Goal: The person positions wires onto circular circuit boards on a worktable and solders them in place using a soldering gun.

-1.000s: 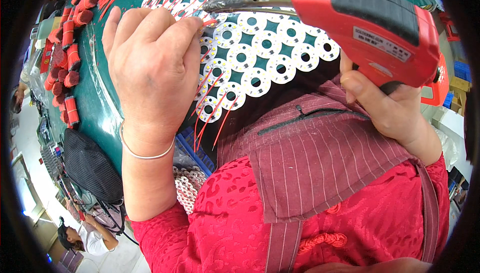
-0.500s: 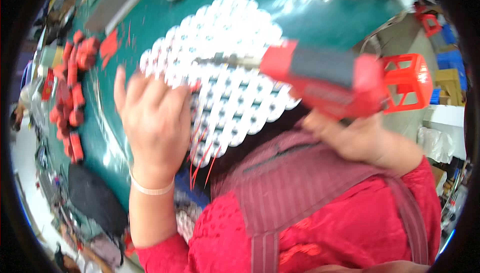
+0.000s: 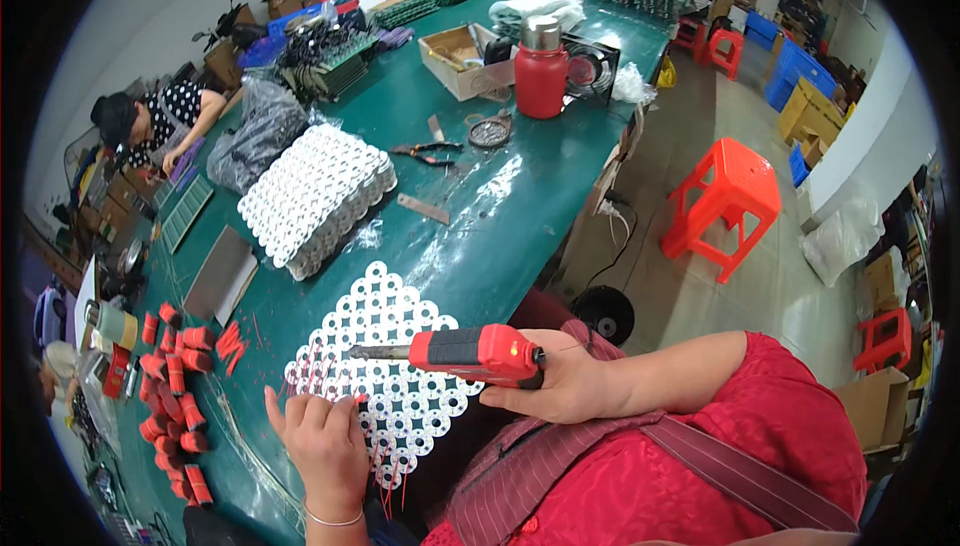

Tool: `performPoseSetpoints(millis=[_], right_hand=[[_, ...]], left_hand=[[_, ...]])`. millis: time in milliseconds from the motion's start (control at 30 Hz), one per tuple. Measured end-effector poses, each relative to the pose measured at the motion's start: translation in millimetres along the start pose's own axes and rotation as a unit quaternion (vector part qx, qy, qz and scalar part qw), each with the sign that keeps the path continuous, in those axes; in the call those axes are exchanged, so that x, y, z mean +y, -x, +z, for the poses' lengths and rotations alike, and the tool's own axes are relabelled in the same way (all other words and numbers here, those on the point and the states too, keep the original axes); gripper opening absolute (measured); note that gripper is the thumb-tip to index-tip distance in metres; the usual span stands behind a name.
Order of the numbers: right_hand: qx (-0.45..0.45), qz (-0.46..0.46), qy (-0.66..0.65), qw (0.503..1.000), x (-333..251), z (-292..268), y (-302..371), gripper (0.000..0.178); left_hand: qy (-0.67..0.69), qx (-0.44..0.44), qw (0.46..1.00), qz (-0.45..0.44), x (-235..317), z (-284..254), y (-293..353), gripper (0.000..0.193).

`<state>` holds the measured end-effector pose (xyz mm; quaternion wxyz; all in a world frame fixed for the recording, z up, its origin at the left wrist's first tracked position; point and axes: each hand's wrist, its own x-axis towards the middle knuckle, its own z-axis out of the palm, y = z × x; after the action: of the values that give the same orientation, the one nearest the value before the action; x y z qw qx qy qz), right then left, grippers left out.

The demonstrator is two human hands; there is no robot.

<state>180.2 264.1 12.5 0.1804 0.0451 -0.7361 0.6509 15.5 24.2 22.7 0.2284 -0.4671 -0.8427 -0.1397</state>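
Note:
A white sheet of joined rings (image 3: 415, 431) lies near the table's front edge, turned cornerwise. Thin red wires (image 3: 318, 366) stand up on its left part, and others trail from its near corner. My right hand (image 3: 560, 376) is wrapped round a red-and-black power drill (image 3: 465, 351), whose long metal tip points left over the sheet. At the sheet's left edge, my left hand (image 3: 320, 441) has most fingers curled in and one raised. A small red bit shows at its thumb side; what the fingers pinch is hidden.
Red-and-black bundles (image 3: 175, 386) lie left of the sheet. Behind it are a stack of white ring sheets (image 3: 315, 191), pliers (image 3: 428, 154) and a red flask (image 3: 541, 71). A red stool (image 3: 725, 201) stands on the floor at right. Another person (image 3: 160, 126) works at far left.
The view has swung up and steadied, so more of the table and room shows. Both hands and the drill appear lower in it. The drill stays in my right hand.

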Motion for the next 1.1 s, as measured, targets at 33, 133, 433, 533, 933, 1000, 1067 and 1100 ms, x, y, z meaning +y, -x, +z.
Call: performPoseSetpoints(millis=[33, 133, 433, 533, 933, 1000, 1067, 1100], right_hand=[[0.004, -0.005, 0.003, 1.000, -1.4, -1.3, 1.2, 0.047], [0.008, 0.026, -0.016, 1.000, -2.2, 0.3, 3.4, 0.045], [0.023, 0.009, 0.002, 1.000, 1.2, 2.0, 7.4, 0.045], [0.027, 0.004, -0.011, 1.000, 0.4, 4.2, 7.1, 0.044], [0.029, -0.016, 0.001, 0.999, 1.3, 6.1, 5.0, 0.042], [0.025, -0.013, 0.000, 1.000, 0.6, 5.0, 5.0, 0.042], [0.021, -0.011, 0.000, 1.000, 0.4, 4.7, 5.2, 0.041], [0.022, -0.010, -0.005, 1.000, 0.4, 4.8, 5.3, 0.041]], left_hand=[[0.000, 0.005, 1.000, 0.006, 0.3, 0.0, 0.6, 0.009], [-0.002, 0.002, 1.000, 0.001, 0.1, -0.1, 1.4, 0.009], [0.002, -0.002, 1.000, 0.001, 0.1, -1.2, 2.1, 0.009], [0.001, -0.003, 1.000, -0.003, 1.4, -2.2, 1.6, 0.008], [0.007, -0.006, 1.000, -0.006, 1.4, -2.6, 1.6, 0.007], [0.005, -0.007, 1.000, -0.005, -0.8, -0.7, 2.7, 0.009], [0.004, -0.008, 1.000, -0.004, -1.5, -0.1, 3.2, 0.011], [0.003, -0.006, 1.000, -0.001, -1.4, -0.3, 2.7, 0.011]])
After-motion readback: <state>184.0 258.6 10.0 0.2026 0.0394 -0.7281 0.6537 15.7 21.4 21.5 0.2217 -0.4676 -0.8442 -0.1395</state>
